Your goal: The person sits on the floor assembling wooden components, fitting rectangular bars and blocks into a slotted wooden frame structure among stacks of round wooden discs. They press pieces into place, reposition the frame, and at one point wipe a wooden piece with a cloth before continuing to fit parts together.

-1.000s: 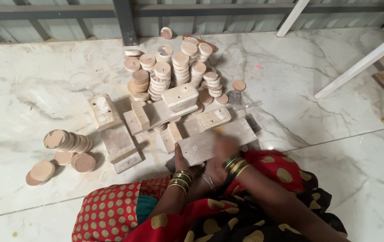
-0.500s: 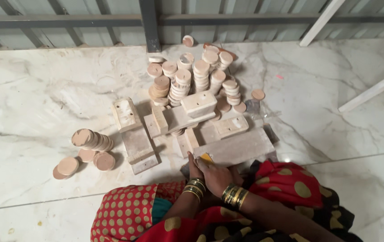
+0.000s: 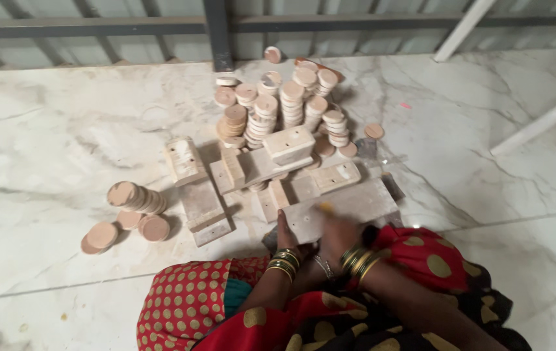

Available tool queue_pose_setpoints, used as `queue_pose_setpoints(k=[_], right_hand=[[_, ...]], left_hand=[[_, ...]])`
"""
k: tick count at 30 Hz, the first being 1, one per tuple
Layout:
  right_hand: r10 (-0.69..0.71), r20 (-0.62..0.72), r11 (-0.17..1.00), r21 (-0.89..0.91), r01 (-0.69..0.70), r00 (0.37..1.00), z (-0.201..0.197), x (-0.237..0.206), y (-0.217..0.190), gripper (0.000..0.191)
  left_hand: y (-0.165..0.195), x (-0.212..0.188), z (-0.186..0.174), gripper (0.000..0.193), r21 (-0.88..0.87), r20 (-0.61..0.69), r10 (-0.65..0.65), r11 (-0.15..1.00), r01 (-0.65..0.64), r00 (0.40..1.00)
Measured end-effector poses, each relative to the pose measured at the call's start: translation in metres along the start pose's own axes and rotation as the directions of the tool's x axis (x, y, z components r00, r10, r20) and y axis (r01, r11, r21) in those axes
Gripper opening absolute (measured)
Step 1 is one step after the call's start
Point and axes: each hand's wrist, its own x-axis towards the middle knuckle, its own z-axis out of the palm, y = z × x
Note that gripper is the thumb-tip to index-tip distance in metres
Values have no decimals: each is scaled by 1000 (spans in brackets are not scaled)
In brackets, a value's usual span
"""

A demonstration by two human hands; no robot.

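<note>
Both hands meet at the near edge of a flat wooden board (image 3: 349, 208) that lies on the marble floor (image 3: 63, 130) just in front of the person's knees. The left hand (image 3: 289, 237) rests against the board's near left edge with its fingers pointing up along it; whether it grips the wood or only steadies it cannot be told. The right hand (image 3: 338, 235) is blurred and lies on the board, closed around a small yellow thing (image 3: 325, 207), too blurred to tell what it is. Beyond the board lie several small wooden blocks (image 3: 289, 144), and behind them stand stacks of wooden discs (image 3: 291, 101). More discs (image 3: 136, 198) lie to the left, well apart from the hands.
</note>
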Motion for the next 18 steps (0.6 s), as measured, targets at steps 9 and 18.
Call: queue_pose_setpoints(k=[9, 18], right_hand=[[89, -46, 995, -47, -91, 995, -30, -18, 27, 53], [279, -18, 958, -61, -280, 960, -42, 16, 80, 55]], left_hand=[[-1, -5, 9, 83, 114, -39, -27, 993, 31, 999], [-6, 3, -1, 82, 97, -49, -74, 992, 78, 996]])
